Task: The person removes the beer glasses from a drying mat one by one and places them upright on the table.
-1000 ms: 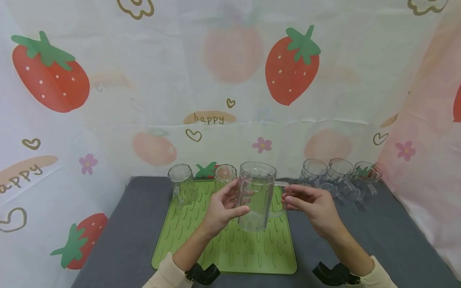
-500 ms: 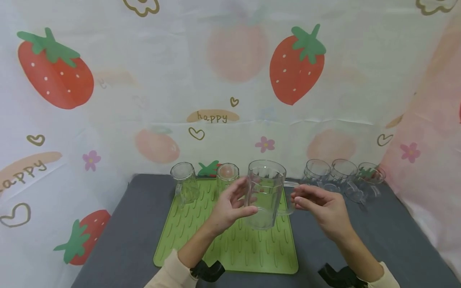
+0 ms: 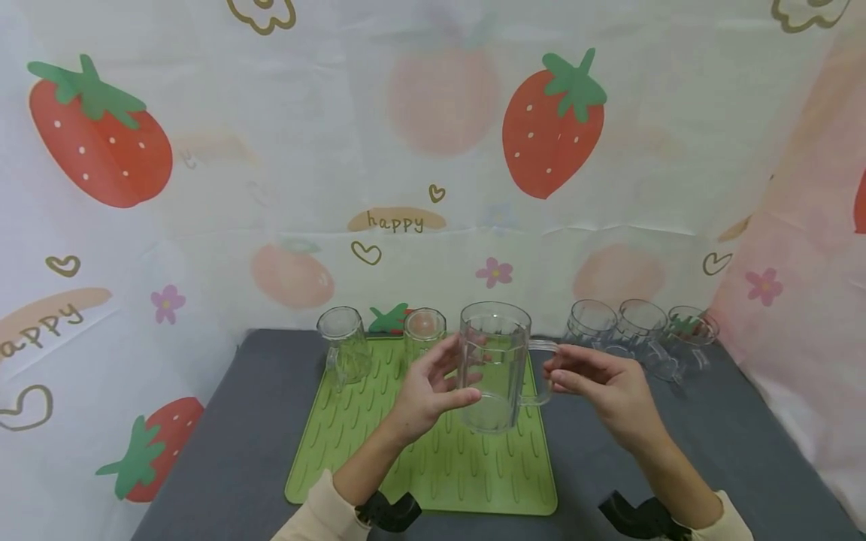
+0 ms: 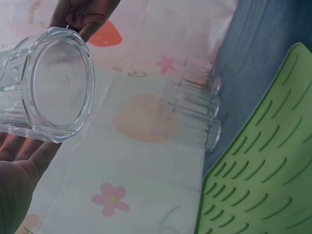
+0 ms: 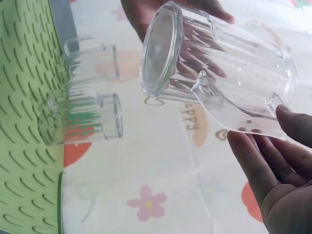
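Observation:
A clear glass mug (image 3: 495, 376) is held upright over the green mat, its open rim facing up. My left hand (image 3: 431, 391) grips its body from the left, thumb in front and fingers behind, seen through the glass. With thumb and fingertips my right hand (image 3: 598, 387) pinches the mug's handle (image 5: 219, 122) on the right side. The left wrist view shows the mug's round base (image 4: 63, 85) with raised lettering, well off the mat. Two more glass mugs, a left one (image 3: 343, 346) and a middle one (image 3: 424, 330), stand at the mat's back edge.
The green ribbed mat (image 3: 433, 481) lies on a dark grey tabletop (image 3: 223, 436). Three clear mugs (image 3: 639, 330) stand close together at the back right. Behind the table hangs a white cloth (image 3: 304, 113) printed with strawberries.
Both hands and the mug shift a little to the right, then hold nearly still. The head view sways slightly. The mugs on the table stay where they were.

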`<state>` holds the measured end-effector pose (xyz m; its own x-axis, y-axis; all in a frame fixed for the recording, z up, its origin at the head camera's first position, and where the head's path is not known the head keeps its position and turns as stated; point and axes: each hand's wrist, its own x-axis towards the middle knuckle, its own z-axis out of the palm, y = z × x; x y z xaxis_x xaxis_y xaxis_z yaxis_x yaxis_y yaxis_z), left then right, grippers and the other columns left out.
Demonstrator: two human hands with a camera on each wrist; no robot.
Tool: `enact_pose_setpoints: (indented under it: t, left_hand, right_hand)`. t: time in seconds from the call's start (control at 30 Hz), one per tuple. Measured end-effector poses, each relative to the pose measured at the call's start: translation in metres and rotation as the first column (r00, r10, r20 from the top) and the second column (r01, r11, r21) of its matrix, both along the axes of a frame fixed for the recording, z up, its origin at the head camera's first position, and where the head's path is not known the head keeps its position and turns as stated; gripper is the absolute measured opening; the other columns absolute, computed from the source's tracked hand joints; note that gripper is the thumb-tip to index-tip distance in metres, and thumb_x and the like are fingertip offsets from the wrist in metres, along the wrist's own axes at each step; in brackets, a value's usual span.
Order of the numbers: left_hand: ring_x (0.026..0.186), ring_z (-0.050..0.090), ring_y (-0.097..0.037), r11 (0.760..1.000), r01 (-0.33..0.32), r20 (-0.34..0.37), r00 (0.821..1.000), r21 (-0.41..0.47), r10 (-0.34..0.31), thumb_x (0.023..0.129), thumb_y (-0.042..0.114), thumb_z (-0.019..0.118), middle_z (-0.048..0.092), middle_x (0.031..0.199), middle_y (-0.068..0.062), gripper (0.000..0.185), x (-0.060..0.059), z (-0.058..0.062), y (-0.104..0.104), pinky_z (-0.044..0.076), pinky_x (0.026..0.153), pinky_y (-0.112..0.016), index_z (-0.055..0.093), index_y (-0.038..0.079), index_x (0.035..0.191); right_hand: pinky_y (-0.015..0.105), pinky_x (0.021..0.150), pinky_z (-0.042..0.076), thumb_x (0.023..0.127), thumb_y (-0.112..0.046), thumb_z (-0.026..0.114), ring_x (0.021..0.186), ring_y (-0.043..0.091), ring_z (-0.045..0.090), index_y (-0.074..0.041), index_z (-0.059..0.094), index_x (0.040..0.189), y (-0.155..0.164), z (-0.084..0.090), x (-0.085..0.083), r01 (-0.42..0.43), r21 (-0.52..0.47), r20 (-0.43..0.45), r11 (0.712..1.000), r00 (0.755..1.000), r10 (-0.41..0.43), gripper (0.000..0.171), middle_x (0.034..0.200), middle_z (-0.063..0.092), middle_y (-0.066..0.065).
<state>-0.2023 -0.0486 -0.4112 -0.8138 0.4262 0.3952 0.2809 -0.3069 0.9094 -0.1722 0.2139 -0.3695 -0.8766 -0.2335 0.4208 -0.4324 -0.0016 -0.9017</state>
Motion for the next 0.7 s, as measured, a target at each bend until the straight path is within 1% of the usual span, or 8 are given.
enact_pose_setpoints:
  t: [0.13,0.23,0.33,0.43,0.53,0.7]
  left_hand:
    - [0.13,0.053,-0.024,1.0,-0.01,0.022,1.0,-0.002,0.01,0.082,0.018,0.079,0.039,0.147,-0.032,0.091,0.0002,-0.0003,-0.0005,0.05,0.101,-0.035,0.025,-0.006,0.151]
    - [0.132,0.052,-0.025,1.0,-0.02,0.022,1.0,-0.011,0.021,0.082,0.016,0.079,0.039,0.148,-0.031,0.089,0.0003,-0.0003,-0.0007,0.05,0.101,-0.036,0.026,-0.005,0.151]
    - [0.133,0.051,-0.026,1.0,-0.025,0.019,1.0,-0.018,0.025,0.082,0.016,0.079,0.039,0.148,-0.03,0.088,0.0006,-0.0003,-0.0008,0.05,0.102,-0.036,0.027,-0.005,0.15]
    - [0.134,0.049,-0.029,1.0,-0.023,0.032,0.999,-0.017,0.023,0.081,0.018,0.08,0.038,0.149,-0.03,0.091,0.001,-0.0004,-0.0012,0.05,0.101,-0.036,0.026,-0.005,0.151]
    - [0.134,0.048,-0.032,1.0,-0.014,0.029,0.999,-0.009,0.015,0.081,0.018,0.08,0.038,0.148,-0.031,0.091,0.0003,-0.0007,-0.0012,0.05,0.101,-0.035,0.026,-0.005,0.151]
    - [0.133,0.05,-0.033,1.0,0.006,0.001,1.0,-0.005,-0.006,0.083,0.016,0.077,0.038,0.148,-0.031,0.085,-0.0016,-0.0018,-0.0009,0.05,0.101,-0.037,0.029,-0.004,0.15]
  right_hand:
    - [0.026,0.073,0.06,0.09,0.007,0.062,0.088,0.007,0.072,-0.006,0.069,0.117,0.0,-0.0015,-0.0023,-0.018,0.0,0.001,1.0,1.0,0.018,0.031,0.097,0.075,-0.007]
    - [0.024,0.073,0.059,0.091,0.006,0.062,0.087,0.007,0.072,-0.008,0.069,0.116,0.0003,-0.0028,-0.004,-0.022,0.014,0.018,1.0,1.0,0.022,0.03,0.097,0.074,-0.008]
    - [0.024,0.073,0.059,0.091,0.004,0.062,0.086,0.006,0.072,-0.008,0.069,0.116,0.0006,-0.0034,-0.0048,-0.013,0.047,0.032,0.999,0.999,0.012,0.028,0.097,0.074,-0.009]
    - [0.023,0.073,0.059,0.091,0.002,0.063,0.086,0.006,0.072,-0.007,0.069,0.116,0.0005,-0.0032,-0.0049,-0.004,0.072,0.035,0.997,0.999,0.002,0.027,0.096,0.074,-0.01]
    - [0.023,0.072,0.059,0.091,0.002,0.063,0.086,0.006,0.072,-0.005,0.069,0.114,0.0001,-0.003,-0.0046,-0.005,0.069,0.031,0.998,1.0,0.003,0.025,0.096,0.074,-0.01]
    - [0.024,0.071,0.059,0.09,0.004,0.064,0.086,0.006,0.073,-0.003,0.07,0.113,-0.0015,-0.0035,-0.0023,0.003,0.047,0.013,0.999,1.0,-0.004,0.024,0.095,0.075,-0.009]
